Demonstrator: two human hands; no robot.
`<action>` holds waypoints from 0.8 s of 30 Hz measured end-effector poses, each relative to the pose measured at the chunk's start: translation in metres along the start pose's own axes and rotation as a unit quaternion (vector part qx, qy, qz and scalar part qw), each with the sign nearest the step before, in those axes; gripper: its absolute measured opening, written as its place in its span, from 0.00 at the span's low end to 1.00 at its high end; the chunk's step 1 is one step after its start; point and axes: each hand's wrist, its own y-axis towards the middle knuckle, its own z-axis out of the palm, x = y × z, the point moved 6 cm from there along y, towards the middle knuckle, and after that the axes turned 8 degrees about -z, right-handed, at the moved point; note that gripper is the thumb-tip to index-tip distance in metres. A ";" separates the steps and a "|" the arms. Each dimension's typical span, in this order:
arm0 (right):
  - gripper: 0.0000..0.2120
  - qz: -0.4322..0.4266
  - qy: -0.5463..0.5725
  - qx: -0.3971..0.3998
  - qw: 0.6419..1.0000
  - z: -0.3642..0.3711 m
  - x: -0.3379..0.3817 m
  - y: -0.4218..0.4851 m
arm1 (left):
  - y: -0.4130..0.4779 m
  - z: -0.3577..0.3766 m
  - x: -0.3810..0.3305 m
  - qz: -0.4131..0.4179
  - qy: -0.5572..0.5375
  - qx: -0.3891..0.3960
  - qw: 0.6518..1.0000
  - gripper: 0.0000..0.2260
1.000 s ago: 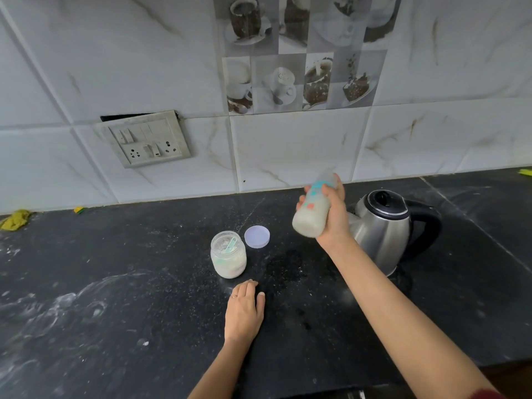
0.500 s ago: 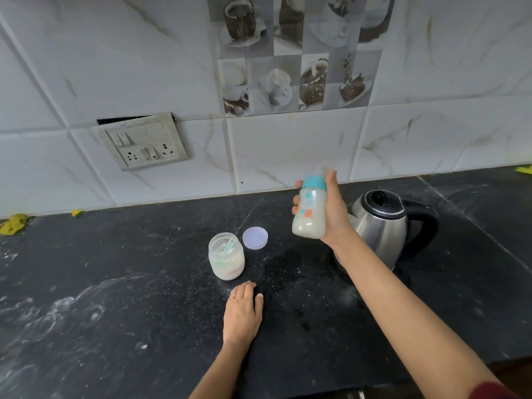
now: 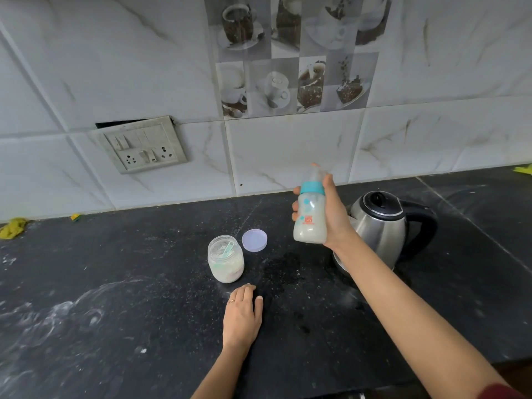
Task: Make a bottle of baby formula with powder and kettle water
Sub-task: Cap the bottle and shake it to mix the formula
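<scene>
The right hand (image 3: 334,217) grips a small clear plastic baby bottle (image 3: 309,218) with a teal collar. Its fingers are wrapped round the body and the thumb lies up along the neck. The bottle is held upright in the air above the counter, just in front of the kettle, with cloudy white liquid in its lower part. The left hand (image 3: 243,315) rests flat on the counter with fingers straight, holding nothing.

The bottle looks light and rigid, and its smooth wall is likely slick if wet. The waist below the collar seems the surest place to hold, well clear of the soft teat, which would give under pressure. It is only part full, so its contents will slosh.

The steel electric kettle (image 3: 383,228) with a black lid and handle stands to the right. An open clear jar (image 3: 226,264) of white powder stands to the left with a pale teal scoop (image 3: 227,250) inside, and its round lilac lid (image 3: 254,240) lies just beside it.

The black stone counter (image 3: 115,283) is dusted with powder and smeared white at the left. Behind it rises a grey-veined white tiled wall (image 3: 288,156) with a grimy switch plate (image 3: 141,145), and a yellow cloth (image 3: 13,227) lies at the far left edge
</scene>
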 end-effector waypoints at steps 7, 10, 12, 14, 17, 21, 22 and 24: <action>0.34 -0.001 0.017 -0.018 1.000 -0.001 0.003 0.002 | 0.000 0.002 0.002 -0.002 0.001 0.004 1.000 0.11; 0.28 -0.007 0.078 -0.030 0.997 0.001 0.009 0.004 | 0.001 0.002 0.001 -0.002 0.001 0.005 1.000 0.11; 0.27 -0.006 0.113 -0.042 0.993 -0.001 0.011 0.004 | 0.000 0.003 0.001 -0.003 0.000 0.005 1.000 0.11; 0.33 0.022 0.047 -0.030 0.998 0.000 0.002 -0.001 | 0.000 0.002 0.002 -0.003 -0.001 0.005 1.000 0.11; 0.37 0.014 0.034 -0.010 0.999 -0.001 -0.002 -0.002 | 0.001 0.001 0.002 -0.005 -0.006 0.003 1.000 0.11; 0.24 -0.042 0.087 0.027 0.995 0.003 0.014 -0.002 | 0.000 0.002 0.002 -0.005 0.000 0.008 1.000 0.12; 0.24 -0.033 0.055 0.046 0.997 0.005 0.011 -0.004 | 0.000 0.002 0.002 -0.005 0.001 0.008 1.000 0.12; 0.26 -0.031 0.023 0.052 0.998 0.004 0.008 -0.003 | 0.000 0.002 0.003 -0.007 -0.002 0.009 1.000 0.12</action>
